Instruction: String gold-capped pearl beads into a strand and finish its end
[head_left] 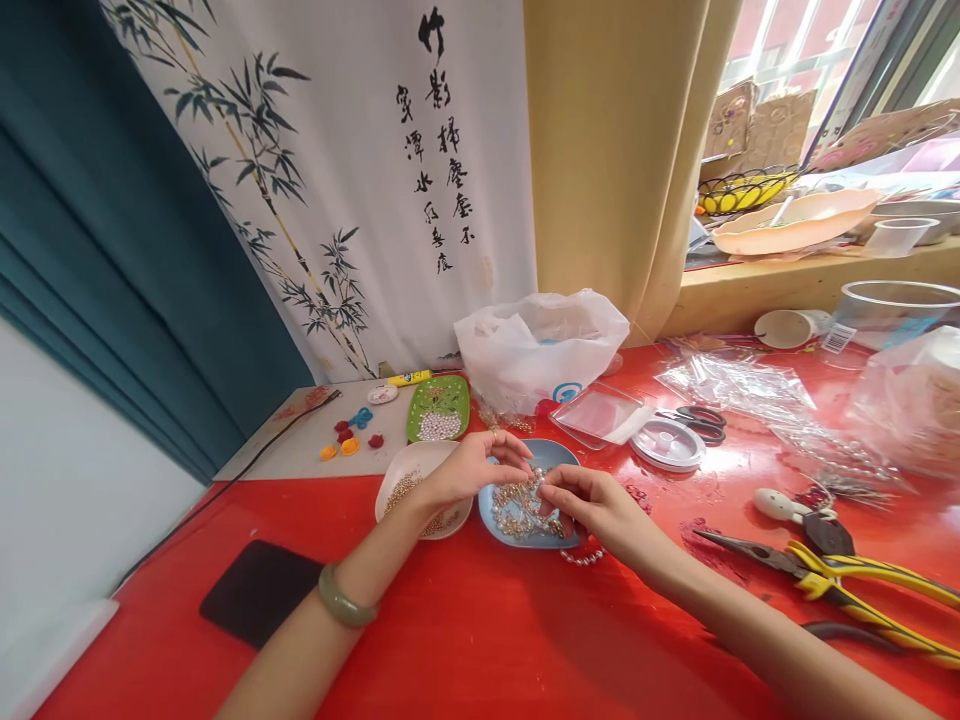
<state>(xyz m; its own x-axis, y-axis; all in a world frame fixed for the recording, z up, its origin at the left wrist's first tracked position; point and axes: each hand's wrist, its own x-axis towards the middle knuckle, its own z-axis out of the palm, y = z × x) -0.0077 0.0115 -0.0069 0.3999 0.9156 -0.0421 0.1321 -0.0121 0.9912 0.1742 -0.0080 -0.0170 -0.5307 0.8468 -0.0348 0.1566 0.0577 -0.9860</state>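
Mid-frame on the bench (465, 630), I see a left dish (416, 457) holding beads (403, 492), beside a right dish (556, 452) with a beaded strand (583, 560) curling at its near rim. A tray (417, 405) sits behind the left dish, a plastic bag (525, 355) behind the right. Scissors (691, 421) lie right of centre, pliers (816, 577) lower right, a slab (259, 592) lower left.

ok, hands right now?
Left hand: open, thumb and fingers parted; can't tell if anything's held.
Right hand: closed in a pinch, apparently on bead strand.
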